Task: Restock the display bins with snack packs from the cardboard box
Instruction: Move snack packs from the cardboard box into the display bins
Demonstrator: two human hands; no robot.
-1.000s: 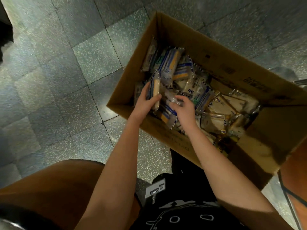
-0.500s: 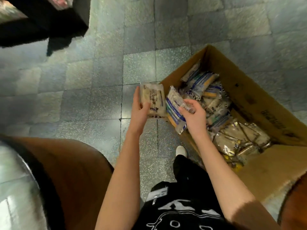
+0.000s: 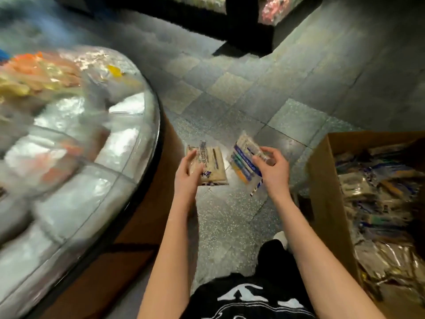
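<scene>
1. the left hand point(image 3: 188, 173) grips a beige snack pack point(image 3: 212, 166) at its lower left corner, thumb on top and fingers curled underneath. the pack lies flat and face up in the lower middle of the frame.
2. the right hand point(image 3: 272, 171) pinches a blue-striped snack pack point(image 3: 243, 162) along its right edge, fingertips curled over the film. this pack sits tilted, just right of the beige one, and the two look near each other but apart.
3. both packs hang in the air above the tiled floor point(image 3: 230, 222), between the round display bins point(image 3: 119, 148) at the left of the frame and the cardboard box point(image 3: 326, 180) at the right edge.
4. they look light to me: thin, glossy wrappers that are probably slick and crinkly, with something flat and likely brittle inside. i'd hold each across its broad faces or by a sealed end, without squeezing the middle.
5. the box holds a heap of more packs, too blurred to sort by kind.
6. the bins have clear curved dividers, with bright packets showing at the upper left. the blur keeps me from telling which compartment suits these two.
</scene>
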